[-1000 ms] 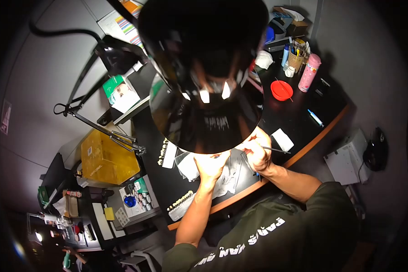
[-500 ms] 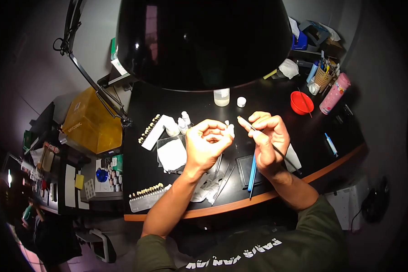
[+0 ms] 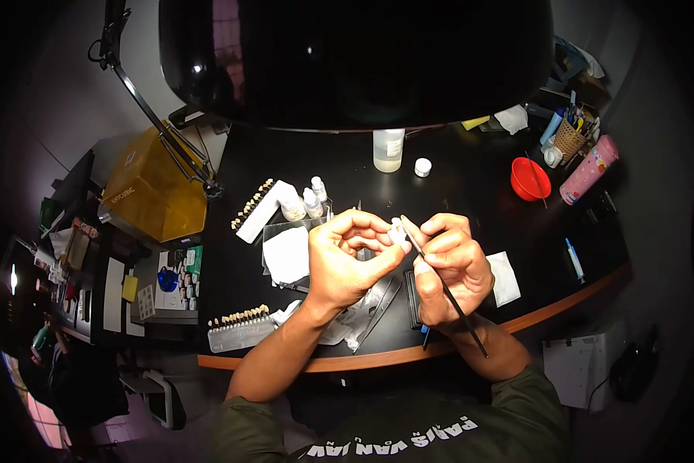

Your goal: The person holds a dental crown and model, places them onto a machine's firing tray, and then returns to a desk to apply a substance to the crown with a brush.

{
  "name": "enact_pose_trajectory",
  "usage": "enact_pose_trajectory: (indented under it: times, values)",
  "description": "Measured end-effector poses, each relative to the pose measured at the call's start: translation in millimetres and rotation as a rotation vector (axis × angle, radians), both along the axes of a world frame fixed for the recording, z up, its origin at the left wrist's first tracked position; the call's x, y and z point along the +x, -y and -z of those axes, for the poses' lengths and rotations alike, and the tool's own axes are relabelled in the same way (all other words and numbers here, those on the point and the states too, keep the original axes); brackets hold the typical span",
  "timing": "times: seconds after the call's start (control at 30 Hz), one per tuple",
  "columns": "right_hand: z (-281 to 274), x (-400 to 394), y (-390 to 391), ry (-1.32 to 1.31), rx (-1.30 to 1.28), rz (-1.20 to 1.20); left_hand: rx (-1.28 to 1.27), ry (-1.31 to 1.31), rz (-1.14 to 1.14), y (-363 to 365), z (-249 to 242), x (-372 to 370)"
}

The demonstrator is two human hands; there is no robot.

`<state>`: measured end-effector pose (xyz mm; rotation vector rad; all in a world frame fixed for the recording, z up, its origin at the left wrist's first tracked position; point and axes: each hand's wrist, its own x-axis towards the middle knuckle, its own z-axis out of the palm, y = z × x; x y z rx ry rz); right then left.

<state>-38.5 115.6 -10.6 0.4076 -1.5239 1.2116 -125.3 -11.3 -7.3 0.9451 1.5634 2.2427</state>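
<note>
Between thumb and fingertips, my left hand (image 3: 355,258) pinches a small white piece (image 3: 396,231); its details are too small to tell. My right hand (image 3: 455,270) holds a thin dark brush-like tool (image 3: 457,307) like a pen. The tool's upper end is at the white piece, and whether they touch is unclear. Left of my left hand lie a white pad (image 3: 287,255), small white bottles (image 3: 292,202) and a rack of tooth-shaped samples (image 3: 240,332). Tweezers (image 3: 379,312) rest below the hands.
A large black lamp or screen (image 3: 355,62) hangs over the desk's back. Farther off stand a clear bottle (image 3: 388,152), a small white jar (image 3: 423,167), a red bowl (image 3: 530,179), a pink flask (image 3: 589,170) and a yellow box (image 3: 158,185). A blue pen-like item (image 3: 575,260) lies right.
My hands have come closer together, bringing the tool's end to the white piece. The whole view has shifted, and the lamp or screen covers more of the top.
</note>
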Motion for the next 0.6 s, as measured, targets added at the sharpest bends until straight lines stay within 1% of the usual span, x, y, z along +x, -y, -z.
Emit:
enact_pose_trajectory:
  times: [0.1, 0.3, 0.6]
  values:
    - [3.5, -0.4, 1.7, 0.012, 0.002, 0.002, -0.002, 0.018, 0.028, 1.9, 2.4, -0.3]
    - [2.0, 0.9, 0.0, 0.01, 0.069, 0.047, -0.034, -0.035, 0.041, 3.1, 6.7, -1.1]
    - [-1.4, 3.5, -3.8, 0.031, 0.15, 0.115, 0.005, 0.034, 0.066, 4.3, 6.0, 1.5]
